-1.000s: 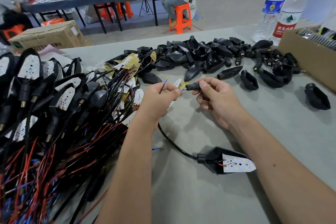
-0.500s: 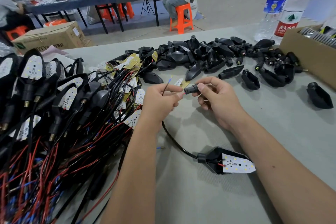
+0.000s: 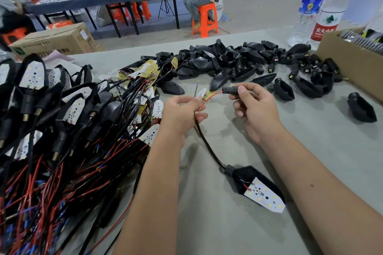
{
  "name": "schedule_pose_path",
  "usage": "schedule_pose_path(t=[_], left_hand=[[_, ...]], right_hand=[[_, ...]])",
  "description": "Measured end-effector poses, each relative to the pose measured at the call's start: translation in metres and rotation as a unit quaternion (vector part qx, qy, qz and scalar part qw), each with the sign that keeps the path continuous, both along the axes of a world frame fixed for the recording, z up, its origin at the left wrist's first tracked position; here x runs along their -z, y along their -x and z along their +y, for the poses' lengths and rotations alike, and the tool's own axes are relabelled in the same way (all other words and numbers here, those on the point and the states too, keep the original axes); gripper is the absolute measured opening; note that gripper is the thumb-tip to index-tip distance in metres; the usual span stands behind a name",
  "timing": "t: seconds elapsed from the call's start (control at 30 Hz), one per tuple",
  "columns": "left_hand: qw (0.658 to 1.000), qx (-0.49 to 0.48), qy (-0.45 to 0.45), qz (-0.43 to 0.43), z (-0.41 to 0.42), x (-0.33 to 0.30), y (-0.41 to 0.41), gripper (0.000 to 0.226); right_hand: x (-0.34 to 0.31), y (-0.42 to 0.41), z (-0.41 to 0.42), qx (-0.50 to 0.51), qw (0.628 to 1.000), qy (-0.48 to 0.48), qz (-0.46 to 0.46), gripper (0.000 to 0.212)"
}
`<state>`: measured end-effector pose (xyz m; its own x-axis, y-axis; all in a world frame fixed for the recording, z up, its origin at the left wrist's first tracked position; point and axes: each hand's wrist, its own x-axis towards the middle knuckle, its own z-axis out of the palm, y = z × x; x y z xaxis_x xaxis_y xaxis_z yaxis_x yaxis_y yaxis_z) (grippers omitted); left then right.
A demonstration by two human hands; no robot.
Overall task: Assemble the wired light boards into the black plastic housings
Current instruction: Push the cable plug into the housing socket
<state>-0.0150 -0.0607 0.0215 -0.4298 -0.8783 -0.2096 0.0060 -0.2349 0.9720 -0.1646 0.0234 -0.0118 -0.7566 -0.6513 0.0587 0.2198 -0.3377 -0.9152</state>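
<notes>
My right hand [image 3: 253, 109] pinches a small black plug piece [image 3: 229, 89] above the table. A thin red wire [image 3: 204, 101] runs from that piece to my left hand [image 3: 182, 113], which grips the end of a black cable [image 3: 207, 145]. The cable leads down to a black housing [image 3: 242, 178] lying near me, with a white light board [image 3: 264, 196] sitting in it. Empty black housings [image 3: 228, 62] are heaped across the far middle. A big pile of wired boards and housings [image 3: 51, 120] covers the left.
A cardboard box [image 3: 352, 66] stands at the right edge, with two water bottles [image 3: 323, 8] behind it. One lone housing [image 3: 361, 109] lies at the right. Another cardboard box [image 3: 53, 41] sits beyond the table's far left. People sit at a back table.
My hands have drawn apart: the right hand moved the plug piece right and up, baring a length of red wire between it and the cable end in my left hand.
</notes>
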Motion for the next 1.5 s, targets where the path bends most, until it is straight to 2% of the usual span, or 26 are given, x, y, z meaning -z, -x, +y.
schedule_pose_path(t=[0.2, 0.47, 0.67, 0.8, 0.87, 1.03, 1.13, 1.33, 1.5], left_hand=[[1.0, -0.017, -0.01, 0.014, 0.001, -0.002, -0.004, 0.023], [0.999, -0.002, 0.009, 0.042, 0.002, 0.0, -0.003, 0.021], [0.997, -0.003, 0.034, 0.063, 0.004, 0.002, 0.003, 0.028], [0.994, -0.03, 0.026, 0.101, 0.009, 0.004, 0.01, 0.033], [0.993, -0.035, 0.02, 0.115, 0.011, 0.004, 0.014, 0.034], [0.994, -0.023, 0.003, 0.102, 0.016, 0.002, 0.02, 0.023], [0.997, 0.002, 0.001, 0.08, 0.015, -0.003, 0.019, 0.036], [0.993, 0.001, 0.08, 0.091, 0.016, -0.007, 0.017, 0.029], [0.988, 0.04, 0.148, 0.02, 0.021, -0.004, 0.021, 0.022]], right_hand=[[-0.001, 0.003, 0.001, 0.011, 0.999, 0.013, -0.043, 0.01], [-0.004, -0.001, 0.001, 0.021, 1.0, -0.009, -0.007, 0.016], [-0.007, -0.004, 0.005, -0.051, 0.999, -0.005, 0.005, 0.012], [-0.01, -0.004, 0.006, -0.106, 0.989, 0.059, -0.079, 0.009], [-0.011, -0.003, 0.007, -0.122, 0.986, 0.066, -0.096, 0.016], [-0.008, -0.006, 0.007, -0.141, 0.989, 0.017, -0.039, 0.019], [-0.008, -0.008, 0.006, -0.157, 0.987, 0.019, -0.01, 0.021], [-0.003, -0.012, 0.002, -0.149, 0.987, -0.01, 0.051, 0.028], [-0.001, -0.014, 0.001, -0.159, 0.983, -0.007, 0.088, 0.029]])
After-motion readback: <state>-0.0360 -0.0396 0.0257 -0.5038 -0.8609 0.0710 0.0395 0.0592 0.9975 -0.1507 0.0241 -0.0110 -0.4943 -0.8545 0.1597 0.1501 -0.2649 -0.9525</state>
